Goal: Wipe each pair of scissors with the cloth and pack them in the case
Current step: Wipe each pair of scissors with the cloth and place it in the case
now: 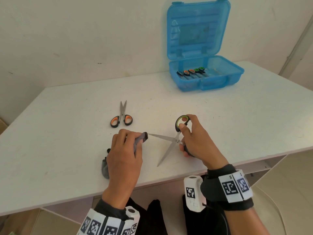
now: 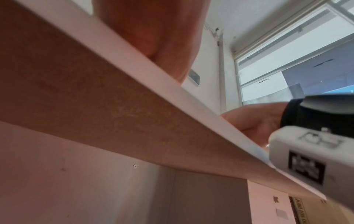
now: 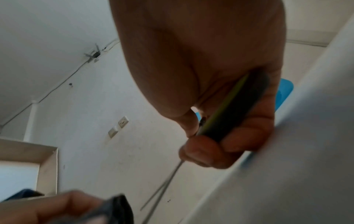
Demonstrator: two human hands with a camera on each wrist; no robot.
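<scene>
Near the worktop's point(image 1: 67, 102) front edge our right hand point(image 1: 196, 138) gripped the handles of the splayed scissors point(image 1: 169, 141). One blade ran leftward into the cloth point(image 1: 141, 139), which our left hand point(image 1: 123, 155) pinched round its tip. The open case point(image 1: 220, 82) sat at the far right corner, nearer the right hand.

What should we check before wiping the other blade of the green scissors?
1. Right hand holds the green scissors by the handles: ok.
2. Blades spread apart: ok.
3. Left hand grips the grey cloth: ok.
4. Cloth at the tip of the upper blade: ok; whether it touches, cannot tell.
5. Blue case open, with room beside the packed scissors: ok.
6. Orange scissors wiped: cannot tell; they lie on the table.
</scene>
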